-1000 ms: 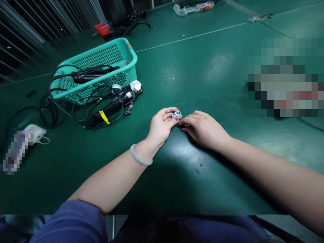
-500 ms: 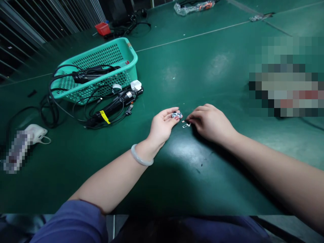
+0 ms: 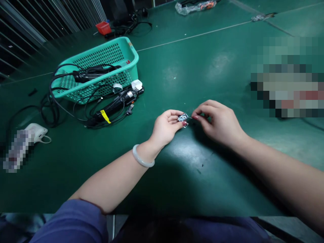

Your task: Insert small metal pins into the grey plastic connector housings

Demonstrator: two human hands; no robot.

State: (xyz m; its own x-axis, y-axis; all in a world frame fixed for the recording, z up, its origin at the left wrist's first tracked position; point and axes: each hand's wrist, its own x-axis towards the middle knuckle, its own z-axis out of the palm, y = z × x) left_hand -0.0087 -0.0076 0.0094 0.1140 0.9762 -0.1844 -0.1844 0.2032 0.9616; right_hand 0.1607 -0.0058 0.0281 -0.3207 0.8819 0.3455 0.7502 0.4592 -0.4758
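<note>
Between the thumb and fingers of my left hand [image 3: 165, 126] is a small flat piece [image 3: 182, 117] with a blue, white and dark pattern, like a small circuit board. My right hand [image 3: 219, 118] is closed in a pinch just to its right. A thin pale sliver [image 3: 190, 117] sticks out from those fingertips toward the patterned piece; whether the two touch I cannot tell. Partly hidden by my left thumb, a tiny white frame-like piece [image 3: 186, 125] shows below the patterned piece.
A green basket [image 3: 134, 67] at the left holds black corded tools. Another black tool [image 3: 111, 108] with cables lies before it. A white device [image 3: 37, 132] is farther left. Plastic-wrapped items [image 3: 193, 7] lie at the back of the green table [image 3: 162, 175]. Blurred objects stand at the right.
My left hand has moved slightly right, and the patterned piece is turned to show more of its face. My right hand has lifted from near the tabletop, with a thin sliver at its fingertips.
</note>
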